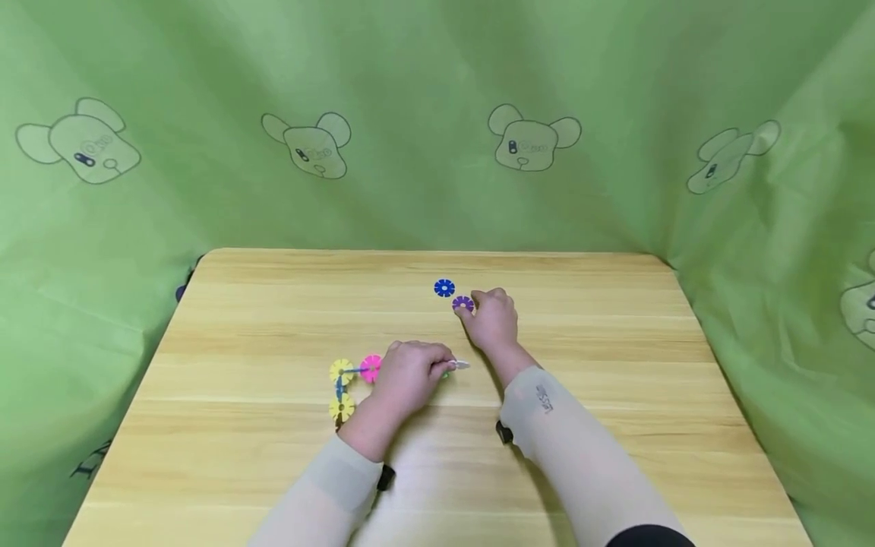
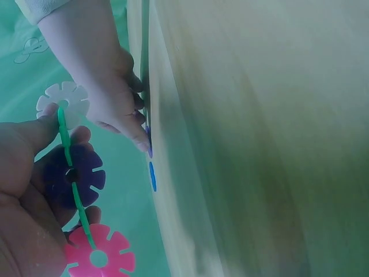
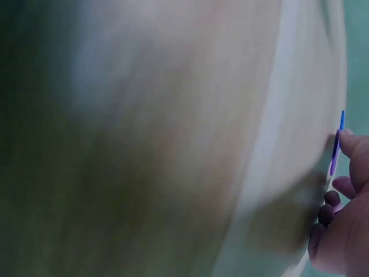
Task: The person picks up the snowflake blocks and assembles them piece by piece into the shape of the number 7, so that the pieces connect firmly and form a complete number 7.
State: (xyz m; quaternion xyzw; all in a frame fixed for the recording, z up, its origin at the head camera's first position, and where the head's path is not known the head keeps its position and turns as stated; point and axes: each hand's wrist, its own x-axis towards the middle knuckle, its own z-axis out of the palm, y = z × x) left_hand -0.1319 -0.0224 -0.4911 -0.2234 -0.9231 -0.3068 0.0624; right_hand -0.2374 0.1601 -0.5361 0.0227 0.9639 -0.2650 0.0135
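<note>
Slotted plastic discs are joined edge to edge in a chain. My left hand (image 1: 410, 374) grips its right end, thumb on a white disc (image 2: 74, 98). Green discs (image 2: 82, 212), seen edge-on, link the white one to a dark purple disc (image 2: 86, 179) and a pink disc (image 2: 112, 248). Beyond the hand, the chain turns through yellow discs (image 1: 342, 371) and blue edge-on ones; its near end is behind the left wrist. At the back, my right hand (image 1: 494, 323) touches a loose purple disc (image 1: 462, 303) lying flat, thumb on its near edge.
A loose blue disc (image 1: 444, 288) lies just behind and left of the purple one. The wooden table (image 1: 588, 456) has its far edge not far behind them. Green cloth (image 1: 424, 205) printed with mouse heads hangs behind and at both sides.
</note>
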